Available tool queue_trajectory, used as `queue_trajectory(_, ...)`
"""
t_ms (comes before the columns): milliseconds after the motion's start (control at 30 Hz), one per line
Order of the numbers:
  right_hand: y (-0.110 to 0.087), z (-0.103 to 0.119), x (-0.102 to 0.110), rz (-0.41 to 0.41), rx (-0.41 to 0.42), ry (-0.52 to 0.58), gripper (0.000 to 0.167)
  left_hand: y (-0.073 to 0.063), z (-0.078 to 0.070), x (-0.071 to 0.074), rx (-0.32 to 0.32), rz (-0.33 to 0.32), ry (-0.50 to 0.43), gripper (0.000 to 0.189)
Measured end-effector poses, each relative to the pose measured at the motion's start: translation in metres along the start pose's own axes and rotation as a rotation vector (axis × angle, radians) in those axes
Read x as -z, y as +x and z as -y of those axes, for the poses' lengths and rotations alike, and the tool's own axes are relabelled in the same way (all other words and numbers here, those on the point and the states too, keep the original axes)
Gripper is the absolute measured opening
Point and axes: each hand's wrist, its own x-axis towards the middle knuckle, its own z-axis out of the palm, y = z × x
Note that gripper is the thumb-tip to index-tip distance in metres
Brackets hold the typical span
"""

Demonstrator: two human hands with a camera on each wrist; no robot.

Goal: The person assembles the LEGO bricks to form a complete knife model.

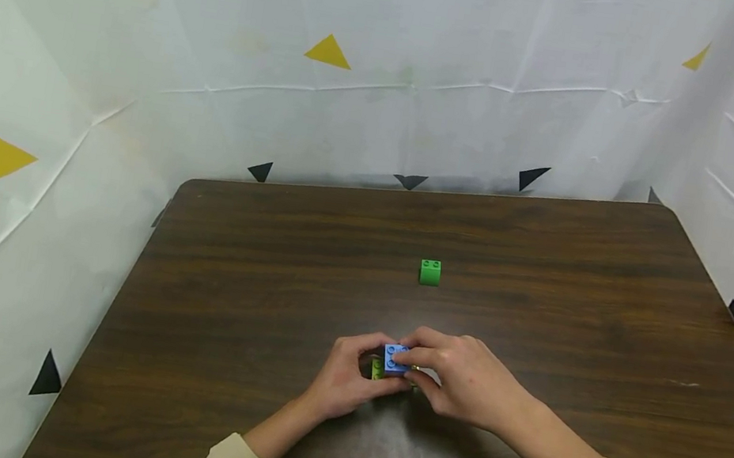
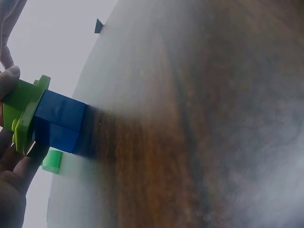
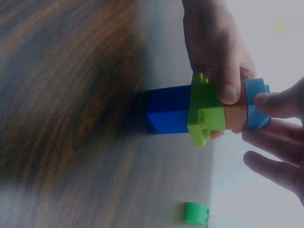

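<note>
An upright stack of toy building bricks stands at the tabletop between both hands. From the bottom it has a dark blue block [image 3: 171, 111], a lime-green piece [image 3: 213, 111] with a wide studded base, an orange-brown brick [image 3: 236, 116] and a light blue brick [image 1: 393, 355]. My left hand [image 1: 350, 382] grips the stack's middle, its thumb on the orange-brown brick and lime-green piece. With thumb and fingers, my right hand [image 1: 462, 376] pinches the light blue brick on top. In the head view the hands hide most of the lower stack.
Farther back on the dark wooden table [image 1: 274, 270] lies a bright green brick [image 1: 430, 273] with a rounded side. White sheeting [image 1: 400, 18] with yellow and black triangles surrounds the table's back and sides.
</note>
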Motion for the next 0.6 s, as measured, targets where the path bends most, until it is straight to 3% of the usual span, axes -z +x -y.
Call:
queue_trajectory(233, 0.0018, 0.0027, 0.0017, 0.022, -0.022, -0.005, 0.028, -0.001, 0.0011, 0.0002, -0.018, -0.011, 0.022, 0.03)
queue_trajectory(600, 0.0005, 0.0026, 0.001, 0.015, -0.048, 0.027, 0.027, 0.0001, -0.0032, 0.0, 0.025, -0.01, 0.032, 0.03)
